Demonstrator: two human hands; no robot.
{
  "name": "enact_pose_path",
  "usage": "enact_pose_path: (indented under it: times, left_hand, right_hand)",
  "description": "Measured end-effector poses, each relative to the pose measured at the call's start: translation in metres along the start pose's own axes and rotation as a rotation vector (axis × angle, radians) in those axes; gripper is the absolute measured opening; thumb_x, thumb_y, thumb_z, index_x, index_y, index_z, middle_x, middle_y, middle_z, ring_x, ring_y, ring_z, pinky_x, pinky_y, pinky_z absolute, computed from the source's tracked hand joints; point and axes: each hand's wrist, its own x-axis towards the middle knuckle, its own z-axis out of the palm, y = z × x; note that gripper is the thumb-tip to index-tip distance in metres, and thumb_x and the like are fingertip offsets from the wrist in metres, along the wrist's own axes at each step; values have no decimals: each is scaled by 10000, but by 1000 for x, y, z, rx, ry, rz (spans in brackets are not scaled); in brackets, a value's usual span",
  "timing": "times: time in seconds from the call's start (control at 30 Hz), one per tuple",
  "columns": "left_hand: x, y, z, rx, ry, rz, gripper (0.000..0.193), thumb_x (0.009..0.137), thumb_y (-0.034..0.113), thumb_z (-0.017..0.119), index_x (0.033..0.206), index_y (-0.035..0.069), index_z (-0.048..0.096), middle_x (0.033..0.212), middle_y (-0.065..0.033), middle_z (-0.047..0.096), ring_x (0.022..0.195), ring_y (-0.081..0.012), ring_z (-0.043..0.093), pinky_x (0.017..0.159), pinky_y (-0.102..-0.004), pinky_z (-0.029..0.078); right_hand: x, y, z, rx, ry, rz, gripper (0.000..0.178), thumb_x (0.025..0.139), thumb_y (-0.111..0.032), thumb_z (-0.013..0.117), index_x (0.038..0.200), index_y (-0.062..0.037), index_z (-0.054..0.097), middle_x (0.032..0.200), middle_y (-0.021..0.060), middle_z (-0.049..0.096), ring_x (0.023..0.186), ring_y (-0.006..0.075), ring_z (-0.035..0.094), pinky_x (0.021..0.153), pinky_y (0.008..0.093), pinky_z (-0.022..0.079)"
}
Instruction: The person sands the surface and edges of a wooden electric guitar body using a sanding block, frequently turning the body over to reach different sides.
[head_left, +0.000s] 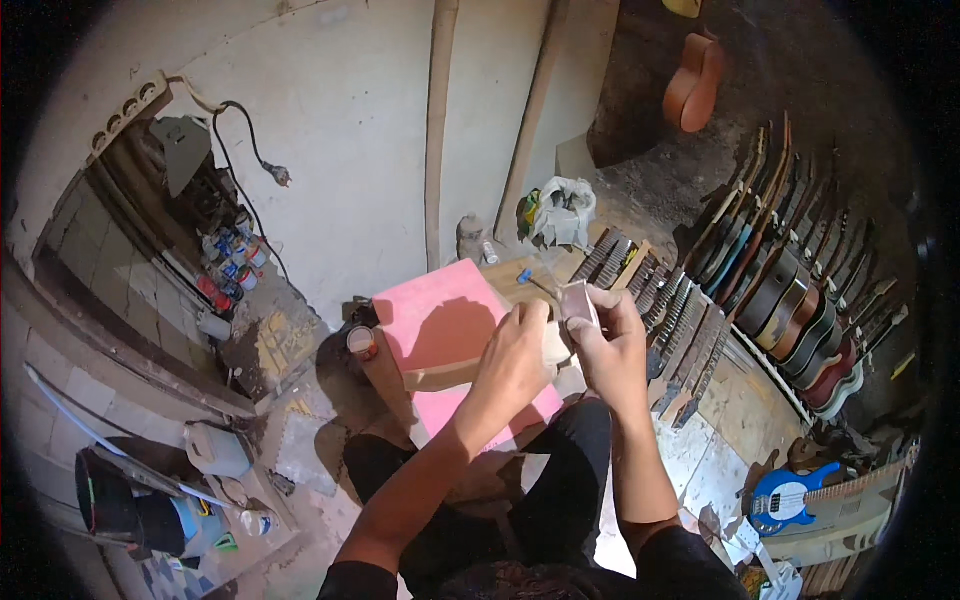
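Observation:
My left hand (515, 352) is closed, fingers curled down, beside a pale wooden piece (557, 345) that shows between my two hands. A light wooden strip (440, 376) runs leftward from behind my left wrist, over the pink board. Whether it joins the pale piece is hidden by my hand. In my right hand (612, 345) is a small flat brownish-grey rectangular piece with a pale edge (579, 303), pinched between thumb and fingers. It looks like sandpaper, but the kind is not certain. Under my hands lies the pink board (440, 310), above my knees.
A small tin (362, 343) stands left of the board. Ahead are a blue-handled tool (526, 277) and a white sack (565, 212). To the right lie several guitar necks (690, 340), a row of guitars (785, 300) and a blue bass (790, 497). A jerrycan (217, 450) sits at left.

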Motion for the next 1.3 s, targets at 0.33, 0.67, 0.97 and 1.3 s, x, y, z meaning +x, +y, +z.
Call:
enact_pose_path:
  times: [0.33,0.67,0.97,1.3]
  left_hand:
    - [10,-7,-8,-37,37,7,599,682,115,880,1153,42,518,1065,-255,662,1019,-477,652,835,-501,537]
    - [19,-45,-57,147,270,319,583,729,174,910,1151,-5,550,984,-154,638,910,-350,662,831,-427,524]
    - [9,-55,-43,341,553,42,369,899,164,773,1167,13,569,930,-217,637,832,-441,659,731,-480,532]
    - [15,-64,-55,356,599,-17,258,932,187,712,1121,34,623,873,-196,675,804,-438,683,711,-511,536]
  right_hand:
    - [-11,1,2,-129,-49,-134,343,848,-69,736,1158,8,609,1091,81,663,999,168,633,876,315,507]
    - [39,89,8,-388,43,-263,412,803,-164,752,1152,23,637,1039,229,676,979,379,668,853,477,524]
    - [35,80,57,-524,98,-290,411,779,-192,754,1107,8,608,1083,234,614,1043,438,581,906,520,480]
    - [31,85,72,-555,117,-365,410,804,-182,751,1120,24,591,1065,213,596,1010,409,586,890,483,485]
